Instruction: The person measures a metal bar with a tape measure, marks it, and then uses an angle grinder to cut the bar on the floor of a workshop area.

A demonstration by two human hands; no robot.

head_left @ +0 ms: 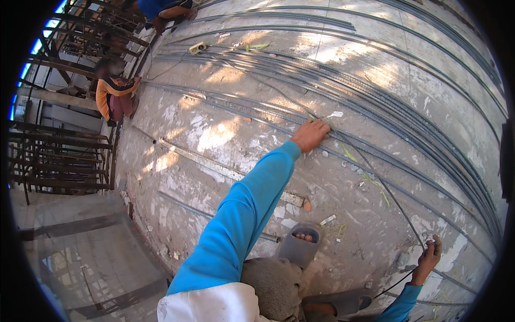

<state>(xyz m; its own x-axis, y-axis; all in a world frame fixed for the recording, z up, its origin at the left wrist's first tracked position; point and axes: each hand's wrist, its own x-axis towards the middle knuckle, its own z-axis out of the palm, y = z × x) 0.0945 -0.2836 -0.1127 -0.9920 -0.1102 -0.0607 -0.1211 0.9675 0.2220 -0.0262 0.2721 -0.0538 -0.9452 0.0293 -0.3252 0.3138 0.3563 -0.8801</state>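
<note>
My left hand reaches forward in a blue sleeve, its fingers curled down over the steel bars on the ground. A thin dark rod or cable passes at its fingertips and slants back toward me. At the lower right, my right hand is raised and closed around that same thin length, which carries on past the hand toward my sandal. What lies directly under my left fingers is partly hidden.
A large bundle of ribbed steel bars sweeps across the right. A yellow object lies near its far end. A person in orange crouches at the left edge, and another in blue at the top. A pale batten lies left of my arm.
</note>
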